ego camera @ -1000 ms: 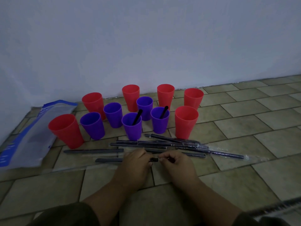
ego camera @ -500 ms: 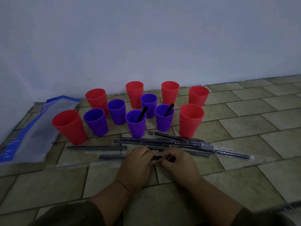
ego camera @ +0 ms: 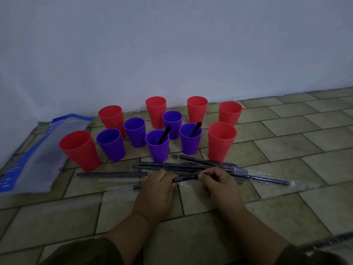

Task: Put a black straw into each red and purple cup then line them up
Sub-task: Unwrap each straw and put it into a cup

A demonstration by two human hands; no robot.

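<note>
As I kneel over tan floor tiles [ego camera: 286, 192], left hand [ego camera: 156, 190] and right hand [ego camera: 219, 185] both pinching one wrapped black plastic straw [ego camera: 186, 178], red and purple cups beyond

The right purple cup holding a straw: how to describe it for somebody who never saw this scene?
Below the white wall, cups stand clustered on the tiled floor. Beside the nearest red cup on the right stands this purple cup. Only two purple cups hold a black straw; this is the right one.
</note>
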